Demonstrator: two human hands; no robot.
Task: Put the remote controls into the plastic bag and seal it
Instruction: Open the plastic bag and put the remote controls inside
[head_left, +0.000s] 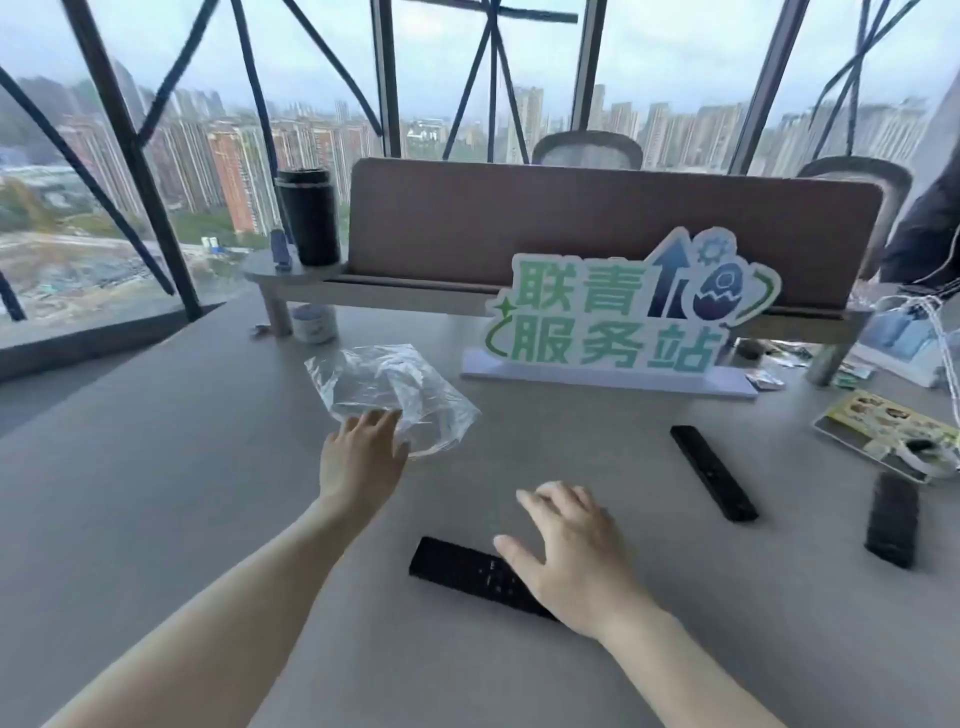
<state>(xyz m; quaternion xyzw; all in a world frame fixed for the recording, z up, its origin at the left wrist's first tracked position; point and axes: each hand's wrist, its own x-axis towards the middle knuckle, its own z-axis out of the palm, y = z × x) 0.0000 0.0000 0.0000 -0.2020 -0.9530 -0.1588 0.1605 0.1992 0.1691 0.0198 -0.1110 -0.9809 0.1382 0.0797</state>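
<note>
A crumpled clear plastic bag (384, 392) lies on the grey table. My left hand (359, 457) rests on its near edge, fingers spread, not gripping it. Three black remote controls lie on the table. The nearest remote (457, 569) lies flat in front of me, and my right hand (571, 556) hovers open over its right end, covering part of it. A second remote (711, 472) lies further right, angled away. A third remote (892, 517) sits near the right edge, blurred.
A green and white sign (623, 317) stands behind the bag on a white base. A raised shelf (395, 291) holds a black tumbler (307, 215). Leaflets, cables and small packets (883, 421) crowd the right side. Windows lie beyond.
</note>
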